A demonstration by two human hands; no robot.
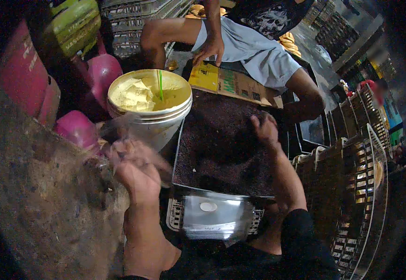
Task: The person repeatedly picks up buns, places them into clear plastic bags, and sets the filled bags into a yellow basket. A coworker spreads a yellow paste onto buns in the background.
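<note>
My left hand is smeared by motion. It is beside a white bucket and above the edge of a worn wooden board. Something pale and translucent seems to be at its fingers, too blurred to name. Over the right side of a tray of dark granules, like chocolate sprinkles, is my right hand, its fingers curled; whether they pinch anything is unclear. Inside the bucket is a pale yellow spread, with a thin green stick standing in it.
Across the tray sits a person, one hand on a flattened cardboard piece. Pink balloons lie left of the bucket. The wooden board spans the left. Plastic crates stand right; a shiny metal sheet lies in front. Bread rolls are behind.
</note>
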